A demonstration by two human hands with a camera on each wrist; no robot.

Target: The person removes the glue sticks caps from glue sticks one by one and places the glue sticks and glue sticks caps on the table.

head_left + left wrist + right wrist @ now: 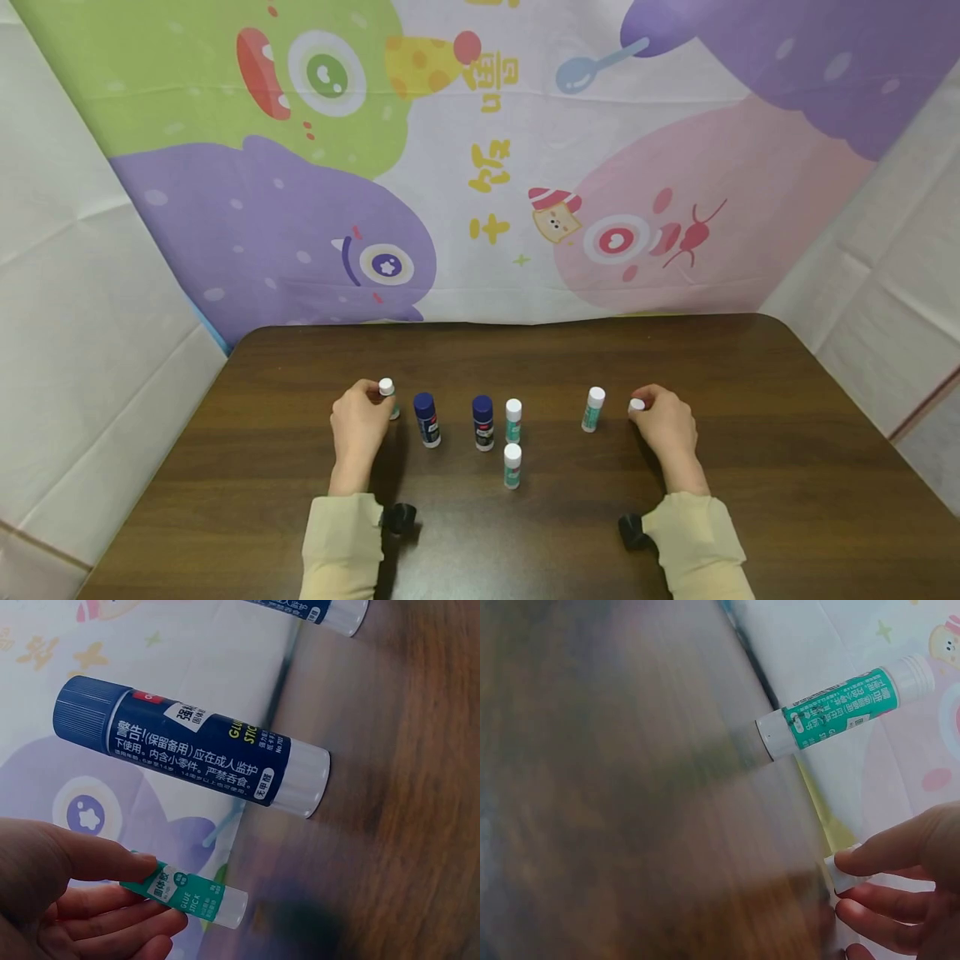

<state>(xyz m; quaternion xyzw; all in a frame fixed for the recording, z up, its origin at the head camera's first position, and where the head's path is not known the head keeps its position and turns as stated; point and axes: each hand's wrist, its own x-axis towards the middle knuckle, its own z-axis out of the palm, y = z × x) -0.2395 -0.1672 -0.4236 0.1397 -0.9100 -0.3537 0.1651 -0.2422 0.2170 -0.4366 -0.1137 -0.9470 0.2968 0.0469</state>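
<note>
On the left, my left hand (360, 423) pinches a small green glue stick (196, 896) with a white cap, thumb and fingers round its upper part. Beside it stands a larger dark blue glue stick (427, 420), upright and apart from the fingers. At the right, my right hand (666, 423) pinches a white-ended glue stick (845, 870) between thumb and fingers; the hand hides most of it. Nearest to that hand is another upright green glue stick (592, 410) with a white cap, just to its left.
Between the hands stand a second blue glue stick (483, 423), a green one (513, 422) close beside it, and one more green one (512, 467) nearer the front. All are on the brown wooden table (480, 550). A cartoon-printed cloth (480, 275) hangs behind the table's far edge.
</note>
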